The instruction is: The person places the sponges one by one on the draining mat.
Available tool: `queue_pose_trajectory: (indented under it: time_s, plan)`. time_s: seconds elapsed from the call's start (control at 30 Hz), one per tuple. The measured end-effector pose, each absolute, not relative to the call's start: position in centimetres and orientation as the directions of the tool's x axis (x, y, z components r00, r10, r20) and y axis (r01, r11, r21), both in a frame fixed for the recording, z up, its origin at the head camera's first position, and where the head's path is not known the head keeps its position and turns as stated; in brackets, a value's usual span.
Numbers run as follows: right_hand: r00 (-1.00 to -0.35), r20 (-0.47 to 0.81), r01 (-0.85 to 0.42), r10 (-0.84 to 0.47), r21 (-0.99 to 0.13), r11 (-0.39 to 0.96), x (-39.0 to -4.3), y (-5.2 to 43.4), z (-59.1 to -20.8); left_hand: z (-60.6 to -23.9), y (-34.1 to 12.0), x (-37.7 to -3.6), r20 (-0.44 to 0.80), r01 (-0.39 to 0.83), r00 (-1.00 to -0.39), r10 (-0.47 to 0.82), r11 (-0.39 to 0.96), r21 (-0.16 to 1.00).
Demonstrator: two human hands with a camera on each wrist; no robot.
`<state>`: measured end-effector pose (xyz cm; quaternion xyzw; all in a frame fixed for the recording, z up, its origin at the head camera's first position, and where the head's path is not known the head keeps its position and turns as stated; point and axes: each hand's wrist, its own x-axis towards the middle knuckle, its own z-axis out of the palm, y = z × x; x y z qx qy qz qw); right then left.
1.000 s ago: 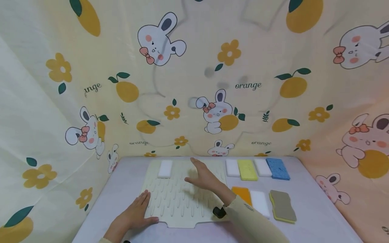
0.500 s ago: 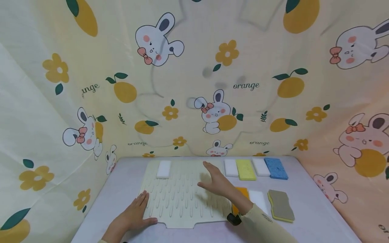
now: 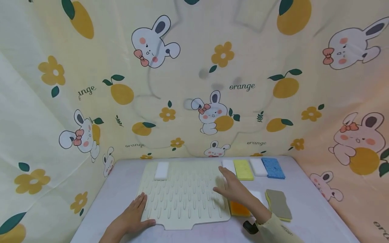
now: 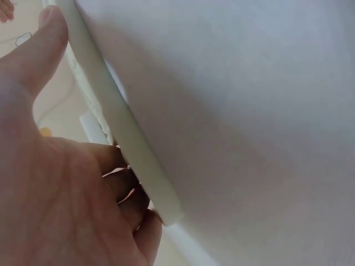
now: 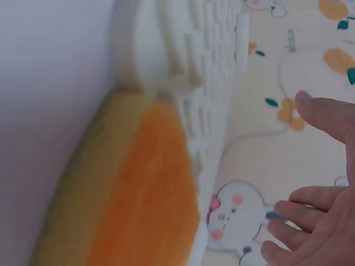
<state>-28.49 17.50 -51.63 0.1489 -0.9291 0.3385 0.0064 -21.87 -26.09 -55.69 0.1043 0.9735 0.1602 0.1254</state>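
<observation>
A cream ridged drying mat point(image 3: 182, 206) lies flat on the table. A white sponge block point(image 3: 162, 170) sits on its back left part. My left hand point(image 3: 131, 214) rests against the mat's front left corner, fingers along the left edge and thumb at the front. In the left wrist view its fingertips touch the mat's rim point(image 4: 144, 160). My right hand point(image 3: 233, 186) hovers over the mat's right edge with fingers extended and nothing in it. Below that hand, an orange sponge point(image 3: 240, 209) lies beside the mat's right edge; its yellowish side shows in the right wrist view.
Along the back right stand a white block point(image 3: 228, 165), a yellow sponge point(image 3: 244, 169), another white block point(image 3: 258, 167) and a blue sponge point(image 3: 273, 168). Nearer lie a white block point(image 3: 257, 194), partly hidden by my right arm, and a grey-and-yellow sponge point(image 3: 279, 205). A printed curtain point(image 3: 182, 77) surrounds the table.
My right hand has moved rightward from above the middle of the mat to its right edge, still holding nothing. My left hand stays at the mat's corner. The head view has shifted slightly.
</observation>
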Motion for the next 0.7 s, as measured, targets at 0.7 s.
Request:
queue_pose_trajectory:
  time_s: [0.7]
  plan:
    - [-0.977,0.044,-0.197,-0.211,-0.577,0.793,-25.9,27.0,-52.7,-55.5,-26.0,-21.5,-0.174,0.196,-0.947,0.270,0.914,0.356]
